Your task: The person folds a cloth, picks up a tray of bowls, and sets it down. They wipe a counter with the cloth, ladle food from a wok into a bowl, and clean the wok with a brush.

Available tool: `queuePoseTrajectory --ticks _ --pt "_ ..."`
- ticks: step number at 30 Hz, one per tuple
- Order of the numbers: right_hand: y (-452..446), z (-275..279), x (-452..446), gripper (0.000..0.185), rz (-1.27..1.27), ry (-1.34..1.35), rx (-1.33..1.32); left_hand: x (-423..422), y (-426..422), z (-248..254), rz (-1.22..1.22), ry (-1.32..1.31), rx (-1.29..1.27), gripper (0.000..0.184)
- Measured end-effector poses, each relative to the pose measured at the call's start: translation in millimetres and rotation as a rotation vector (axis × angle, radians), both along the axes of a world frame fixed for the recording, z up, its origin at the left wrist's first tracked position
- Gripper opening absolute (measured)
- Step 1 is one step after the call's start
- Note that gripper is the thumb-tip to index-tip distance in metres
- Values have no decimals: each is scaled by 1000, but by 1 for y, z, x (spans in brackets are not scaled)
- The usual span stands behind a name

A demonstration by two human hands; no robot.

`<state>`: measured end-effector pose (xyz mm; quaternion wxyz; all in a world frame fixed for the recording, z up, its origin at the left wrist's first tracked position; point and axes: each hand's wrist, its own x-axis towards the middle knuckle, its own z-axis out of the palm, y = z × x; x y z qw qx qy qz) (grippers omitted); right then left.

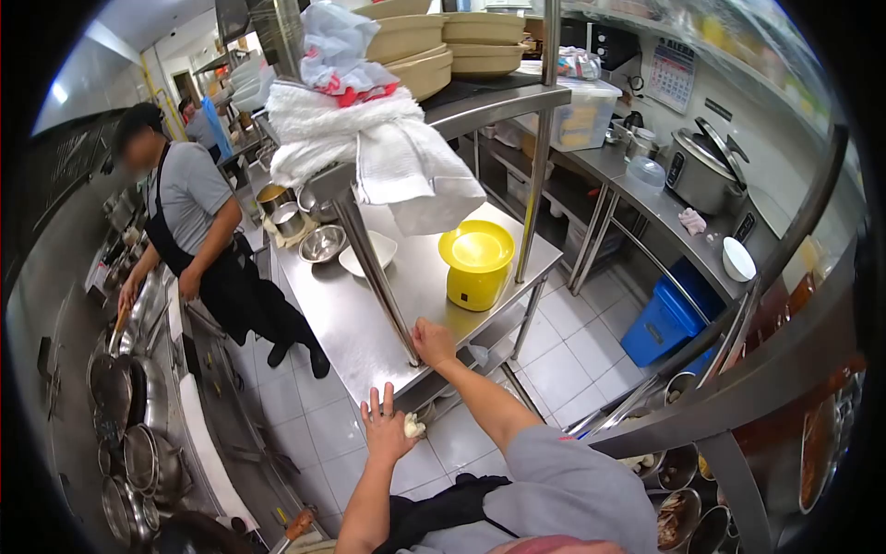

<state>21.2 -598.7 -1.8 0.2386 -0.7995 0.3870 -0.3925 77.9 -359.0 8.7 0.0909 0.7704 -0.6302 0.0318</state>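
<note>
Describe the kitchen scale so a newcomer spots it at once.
Find the steel table in the middle, under the shelf piled with white towels. On it, just beyond the right hand, stands the scale, a boxy body with a wide round dish on top. It is bright yellow, unlike the white bowl and steel bowl to its left.

Table (415, 286), centre: scale (477, 268) at right end, bowl (323, 244) left, towels (355, 138) above; bin (666, 314) right of frame.
</note>
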Motion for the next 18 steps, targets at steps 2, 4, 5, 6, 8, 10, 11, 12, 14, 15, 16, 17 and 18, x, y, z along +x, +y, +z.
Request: queuePoseTrajectory --ticks 2,4,5,6,8,10,11,12,14,15,16,17,18 --pt "-1 1 1 17 -9 -49 -59 -1 0 -6 1 -7 -37 43" --pt "5 -1 -1 17 -28 -77 -73 -3 3 -8 0 -6 -31 43" --pt "4 -1 0 17 -34 -83 -73 -2 0 -5 -2 -10 -35 44" --pt "2 -1 2 17 -33 -87 -73 -2 -2 -4 -15 -14 -39 44" --pt "0 -1 2 17 -16 -80 -60 -2 2 -1 -20 -15 -40 46" --pt "1 -5 4 17 -9 -74 -66 0 3 -1 -11 -28 -33 45" --pt "0 -8 4 17 -14 -71 -78 -2 3 -2 -7 -28 -27 45" --pt "-1 -10 3 18 -21 -67 -89 -4 3 -1 -5 -15 -24 45" --pt "1 -9 2 19 -15 -75 -71 -5 2 4 0 6 -15 45" --pt "-1 -8 3 19 -9 -80 -66 -4 1 4 -9 1 -24 44" --pt "-2 -7 2 20 -23 -70 -48 -3 0 1 -11 -2 -34 44" --pt "-1 -5 0 22 -25 -55 -30 -4 2 1 -2 -2 -43 44" --pt "1 -3 1 23 -21 -42 -14 -3 2 1 -4 18 -55 43"
